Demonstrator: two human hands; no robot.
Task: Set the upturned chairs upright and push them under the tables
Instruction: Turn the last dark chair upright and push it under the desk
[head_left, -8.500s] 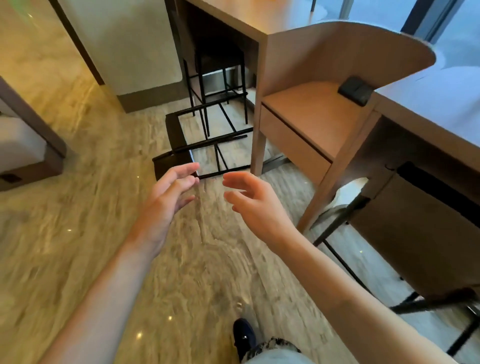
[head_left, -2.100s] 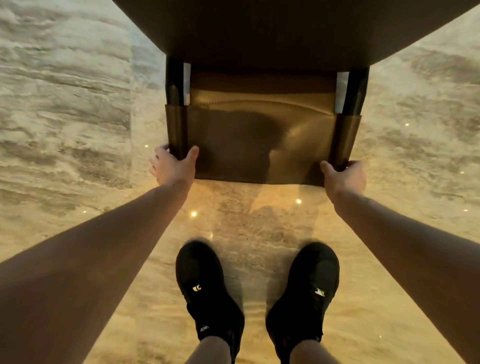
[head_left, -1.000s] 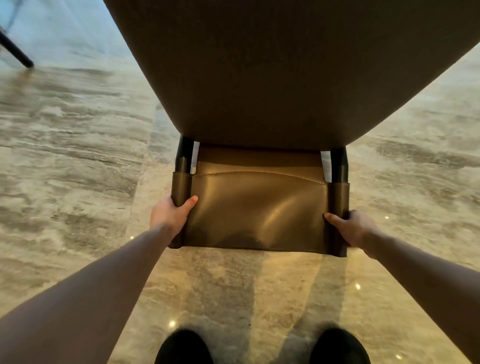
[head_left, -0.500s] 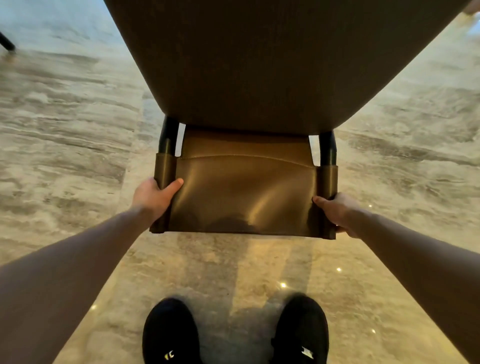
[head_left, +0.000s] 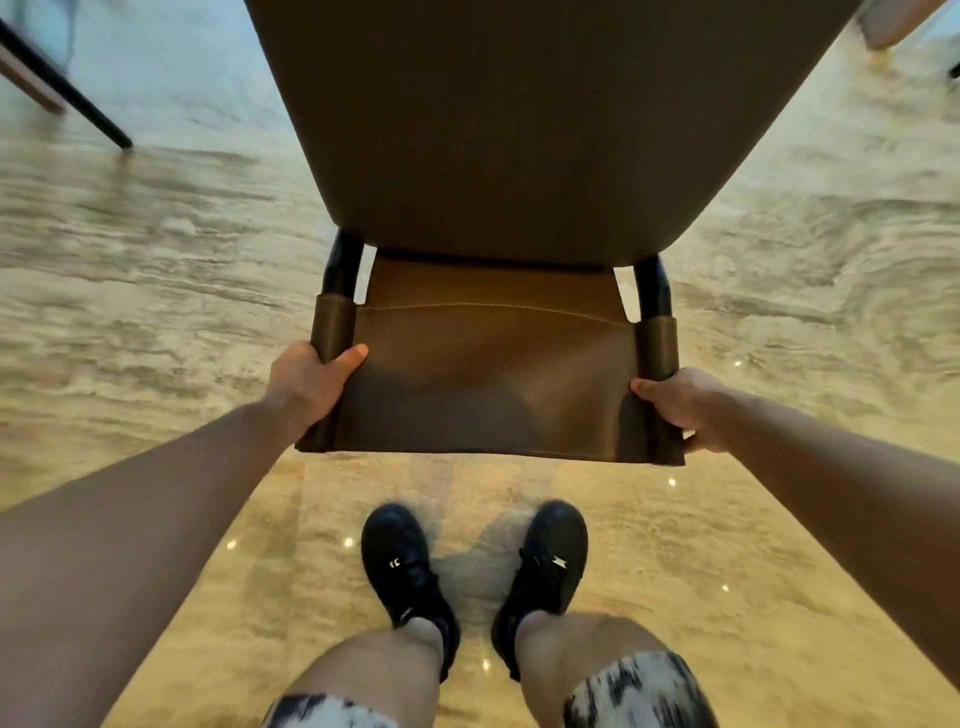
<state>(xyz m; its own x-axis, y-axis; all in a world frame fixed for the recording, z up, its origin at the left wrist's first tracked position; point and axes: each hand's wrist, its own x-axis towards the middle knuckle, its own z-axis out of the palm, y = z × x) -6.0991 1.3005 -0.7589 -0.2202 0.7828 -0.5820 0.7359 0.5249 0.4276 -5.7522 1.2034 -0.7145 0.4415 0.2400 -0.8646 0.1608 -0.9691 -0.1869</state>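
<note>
— At the middle of the view, what have I got hold of?

— You hold a brown leather-backed chair with black metal posts (head_left: 493, 374) by its backrest. Your left hand (head_left: 306, 382) grips the left leather-sleeved post, fingers wrapped round the outside and the thumb laid across the front of the leather panel. Your right hand (head_left: 685, 405) grips the right post in the same way, thumb on the panel, fingers curled behind it where you cannot see them.

— And where does the chair stand?

— Straight ahead of you, its backrest nearest to you. Above the backrest a broad dark-brown rounded tabletop (head_left: 545, 119) covers the seat from sight, so the chair reaches under it; how far, and whether its legs touch the floor, cannot be told.

— What is below me?

— A glossy beige veined marble floor (head_left: 156, 291) with small light reflections. Your two black lace-up shoes (head_left: 400, 566) stand on it just short of the backrest, slightly apart, and black-and-white patterned shorts (head_left: 639, 691) show at the bottom edge.

— Anything else around?

— A slanted black furniture leg (head_left: 78, 98) at the upper left, blurred, and a pale wooden piece (head_left: 893, 21) at the upper right corner, too cropped to name.
</note>
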